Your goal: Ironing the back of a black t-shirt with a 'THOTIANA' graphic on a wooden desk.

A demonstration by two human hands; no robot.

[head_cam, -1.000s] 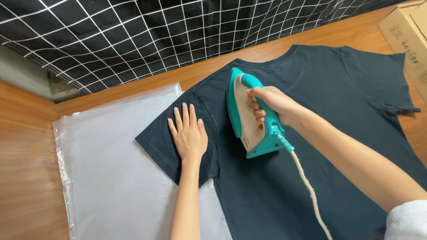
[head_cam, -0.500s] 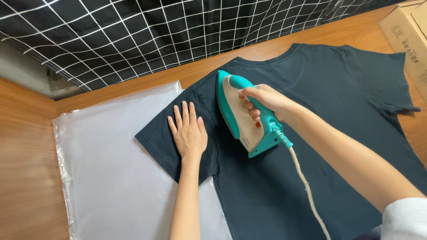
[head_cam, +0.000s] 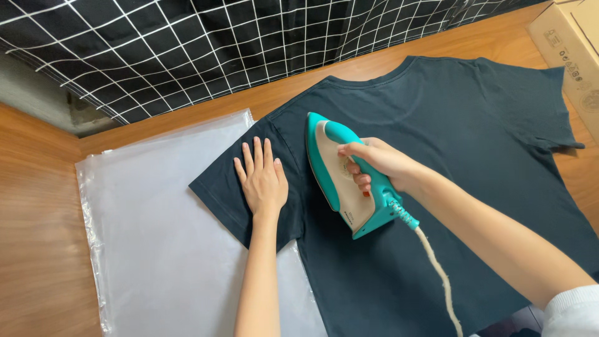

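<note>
A dark navy T-shirt (head_cam: 449, 131) lies flat, front down, on a wooden table (head_cam: 37, 206). My left hand (head_cam: 262, 181) presses flat, fingers spread, on the shirt's left sleeve. My right hand (head_cam: 377, 165) grips the handle of a teal and cream iron (head_cam: 334, 175), which rests on the shirt just right of the left hand, near the shoulder. A cream cord (head_cam: 437, 274) runs from the iron's rear down toward me.
Clear plastic sheeting (head_cam: 150, 237) lies under the sleeve and covers the table's left part. A black cloth with a white grid (head_cam: 187, 50) hangs along the far edge. A cardboard box (head_cam: 574, 43) stands at the right.
The iron has slid left across the shirt, toward the left hand and sleeve seam. The left hand has stayed flat on the sleeve.
</note>
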